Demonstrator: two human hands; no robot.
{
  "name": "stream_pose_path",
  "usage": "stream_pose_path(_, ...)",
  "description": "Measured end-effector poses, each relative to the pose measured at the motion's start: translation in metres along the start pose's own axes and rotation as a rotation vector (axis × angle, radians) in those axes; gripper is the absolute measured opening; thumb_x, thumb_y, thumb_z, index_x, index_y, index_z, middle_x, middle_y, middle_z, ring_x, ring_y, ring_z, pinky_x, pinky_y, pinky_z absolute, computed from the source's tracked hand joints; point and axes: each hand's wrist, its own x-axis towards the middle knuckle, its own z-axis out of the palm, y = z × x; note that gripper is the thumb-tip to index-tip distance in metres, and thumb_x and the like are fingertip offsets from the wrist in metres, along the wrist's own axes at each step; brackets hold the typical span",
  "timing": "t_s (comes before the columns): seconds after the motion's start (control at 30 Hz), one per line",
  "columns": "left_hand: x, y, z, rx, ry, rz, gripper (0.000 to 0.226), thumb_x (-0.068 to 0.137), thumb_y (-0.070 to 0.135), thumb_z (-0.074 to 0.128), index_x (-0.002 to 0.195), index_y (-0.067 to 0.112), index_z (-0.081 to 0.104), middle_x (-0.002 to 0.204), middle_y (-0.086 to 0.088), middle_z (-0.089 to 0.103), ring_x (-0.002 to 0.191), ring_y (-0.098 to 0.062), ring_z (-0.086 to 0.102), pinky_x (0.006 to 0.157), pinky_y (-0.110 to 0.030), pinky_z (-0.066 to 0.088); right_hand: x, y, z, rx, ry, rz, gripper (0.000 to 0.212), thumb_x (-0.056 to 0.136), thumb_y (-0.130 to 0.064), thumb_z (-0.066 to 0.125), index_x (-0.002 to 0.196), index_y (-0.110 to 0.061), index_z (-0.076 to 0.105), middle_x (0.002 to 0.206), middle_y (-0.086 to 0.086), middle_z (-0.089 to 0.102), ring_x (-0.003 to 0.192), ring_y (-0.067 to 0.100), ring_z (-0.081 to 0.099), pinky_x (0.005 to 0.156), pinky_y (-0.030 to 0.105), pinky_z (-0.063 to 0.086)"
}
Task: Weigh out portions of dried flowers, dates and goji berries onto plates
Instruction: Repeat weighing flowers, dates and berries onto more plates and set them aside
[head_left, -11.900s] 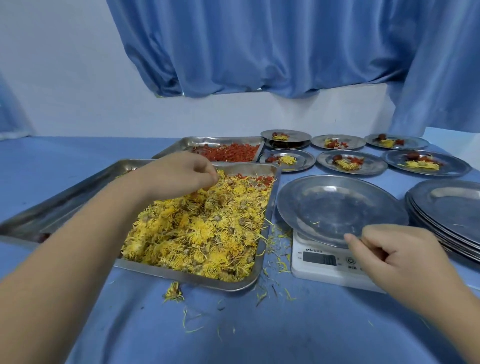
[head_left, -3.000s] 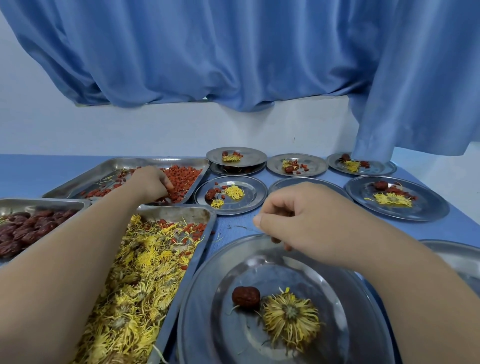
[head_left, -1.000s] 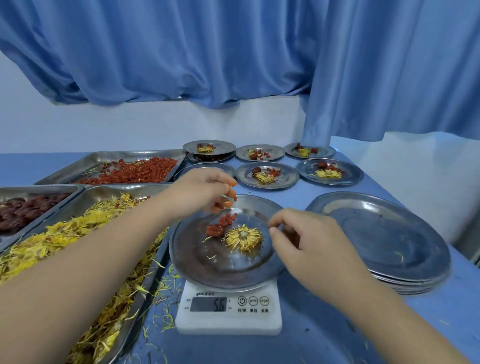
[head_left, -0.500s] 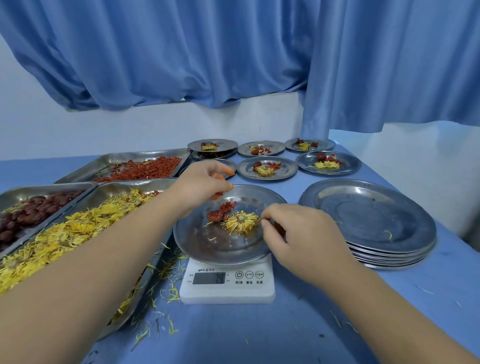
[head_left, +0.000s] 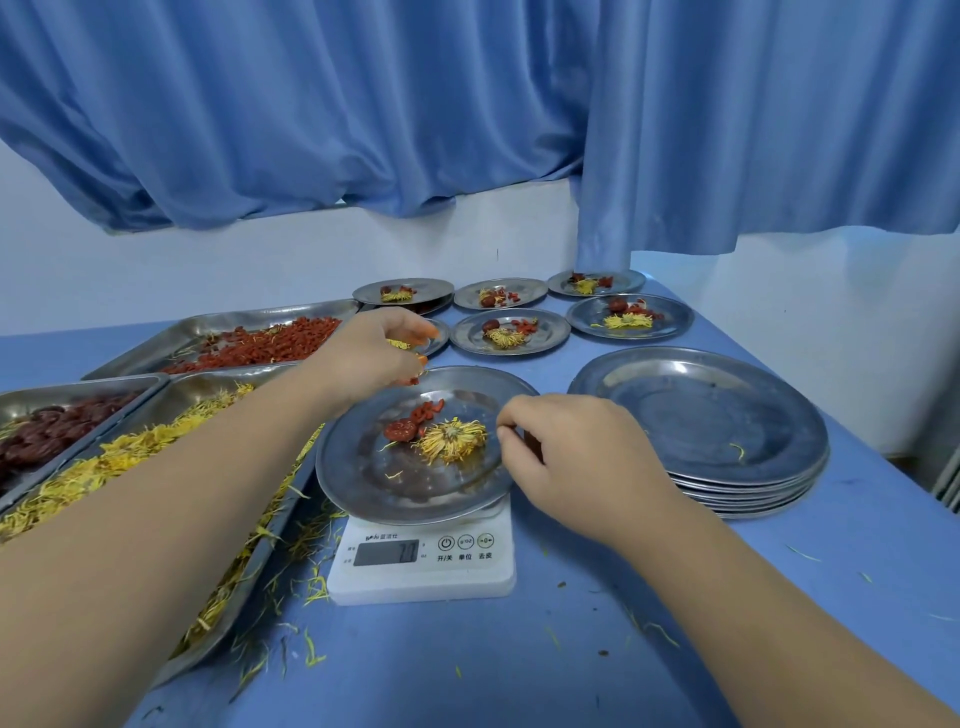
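Plate (head_left: 384, 486) on scale (head_left: 421, 569), holding date (head_left: 401, 429), flower (head_left: 452, 440) and goji berries (head_left: 429, 410). Left hand (head_left: 371, 356) above far rim, fingertips pinched on more goji berries. Right hand (head_left: 582, 457) at right rim, curled fingers pinching plate.

The near bench (head_left: 519, 665) before the scale (head_left: 467, 571) lies open, strewn only with loose petals (head_left: 311, 582). On the left, the flower tray (head_left: 202, 387) crowds the scale, with the date tray (head_left: 104, 387) and goji tray (head_left: 208, 325) beyond. On the right, the stack of plates (head_left: 701, 415) leaves a narrow gap, filled by the right hand (head_left: 582, 462) pinching the weighing plate (head_left: 395, 493) at its rim. Behind, the filled plates (head_left: 550, 335) pack the bench. The left hand (head_left: 371, 356), goji berries (head_left: 427, 332) in its fingertips, hangs over the plate's far rim.
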Motion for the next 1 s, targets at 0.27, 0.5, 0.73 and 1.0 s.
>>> stream_pose_path(0.27,-0.002,-0.010,0.001,-0.019,0.065,0.021,0.036,0.083,-0.001,0.068,0.113,0.019,0.066,0.116,0.000,0.065,0.091,-0.012,0.067,0.071,-0.022,0.056,0.000,0.003,0.002,0.011,0.007,-0.003,0.019,0.092,-0.030,0.045,0.086,-0.023,0.062,0.067,-0.007,0.058,0.061,0.015,0.055,0.053,0.031,0.045)
stream_pose_path(0.5,-0.003,-0.015,0.000,0.021,0.149,0.010,0.037,0.079,0.005,0.073,0.107,0.028,0.066,0.096,0.005,0.068,0.082,-0.012,0.065,0.070,-0.022,0.048,0.000,0.004,0.004,0.019,0.013,-0.014,0.018,0.092,-0.030,0.046,0.086,-0.024,0.063,0.065,-0.008,0.057,0.061,0.015,0.054,0.054,0.032,0.046)
stream_pose_path(0.73,-0.018,-0.013,-0.002,-0.341,0.060,-0.067,0.030,0.088,0.004,0.062,0.114,0.020,0.064,0.112,0.000,0.064,0.098,-0.018,0.066,0.075,-0.028,0.052,0.001,0.008,0.005,0.030,0.064,0.062,0.014,0.090,-0.029,0.048,0.081,-0.025,0.058,0.058,-0.008,0.054,0.056,0.014,0.052,0.051,0.032,0.044)
stream_pose_path(1.0,-0.059,-0.030,-0.024,-0.908,-0.024,-0.105,0.021,0.092,0.013,0.052,0.100,0.020,0.070,0.096,-0.001,0.071,0.079,-0.019,0.070,0.058,-0.026,0.054,0.001,0.005,0.020,0.290,-0.032,0.477,0.016,0.086,-0.039,0.054,0.078,-0.028,0.045,0.065,-0.005,0.057,0.058,0.013,0.055,0.049,0.029,0.038)
